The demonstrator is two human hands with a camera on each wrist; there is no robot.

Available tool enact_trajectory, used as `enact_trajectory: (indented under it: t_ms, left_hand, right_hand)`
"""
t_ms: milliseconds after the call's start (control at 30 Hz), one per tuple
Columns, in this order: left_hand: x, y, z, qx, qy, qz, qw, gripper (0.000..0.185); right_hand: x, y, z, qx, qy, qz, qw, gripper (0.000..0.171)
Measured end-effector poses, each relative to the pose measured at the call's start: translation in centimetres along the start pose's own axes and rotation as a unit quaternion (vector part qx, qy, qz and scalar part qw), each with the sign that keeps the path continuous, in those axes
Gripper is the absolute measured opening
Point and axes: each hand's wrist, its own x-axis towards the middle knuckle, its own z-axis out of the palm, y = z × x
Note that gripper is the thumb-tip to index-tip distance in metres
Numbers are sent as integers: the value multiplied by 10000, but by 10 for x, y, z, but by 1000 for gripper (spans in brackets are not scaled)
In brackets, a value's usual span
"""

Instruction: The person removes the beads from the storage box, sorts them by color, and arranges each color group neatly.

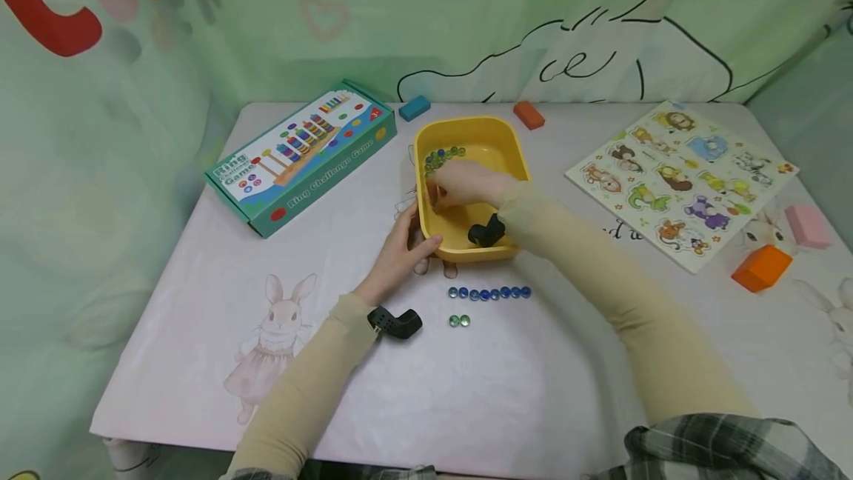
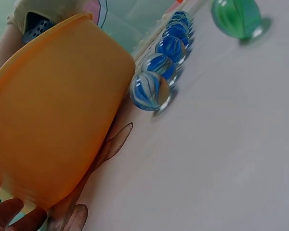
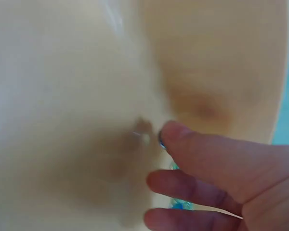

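Your head camera looks forward and down across the white cloth-covered table (image 1: 520, 398) to its far edge. Your left wrist camera, low and tilted, looks past the yellow rounded plastic tub (image 1: 460, 252) along the swirled blue glass marbles (image 1: 484, 295) toward the table's right edge; your head view shares both. Your right wrist camera peers closely into the tub, also seen from your head.

- Worktop (image 1: 520, 384): pale, rabbit-printed.
- Yellow tub (image 1: 476, 255): upright.
- Blue marbles (image 1: 485, 295): row, before the tub.
- Green marbles (image 1: 454, 321): pair, farther before it.
- Game box (image 1: 300, 154): left of tub.
- Blue block (image 1: 415, 108), red-orange block (image 1: 529, 115): near tub's far corners.
- Animal board (image 1: 683, 176), orange block (image 1: 762, 268), pink block (image 1: 808, 227): right of tub.
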Motion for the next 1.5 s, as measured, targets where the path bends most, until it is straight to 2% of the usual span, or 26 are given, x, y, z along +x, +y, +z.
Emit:
enact_trajectory:
  t_ms: [100,300,567,833,1033,1133,1367,1500]
  left_hand:
    - [2,-5,0,-52,-7,0,10000,72]
    - [10,-26,0,21,102,-90,9999,74]
    - [10,-32,0,232,300,-38,9993,73]
    - [9,-33,0,399,369,-126,9984,75]
    - [10,-34,0,342,328,-72,9988,78]
    - [10,-34,0,350,330,-31,9988,79]
    - [-1,4,1,354,189,-239,9989,70]
    - [5,-12,-1,314,205,-232,9990,71]
  right_hand:
    - [-10,3,-3,58,-178,-56,9998,13]
    - [-34,8,-12,238,-320,-62,9992,10]
    - [-73,6,-17,281,-103,-192,9994,13]
    - [-102,14,-7,769,386,-193,9961,12]
    - [-124,19,7,1624,683,-344,9838,14]
    - [-136,20,13,1870,923,-465,9769,13]
    - [-161,28,31,2253,1792,-757,9547,14]
    - [-174,32,40,2425,2122,-786,9434,15]
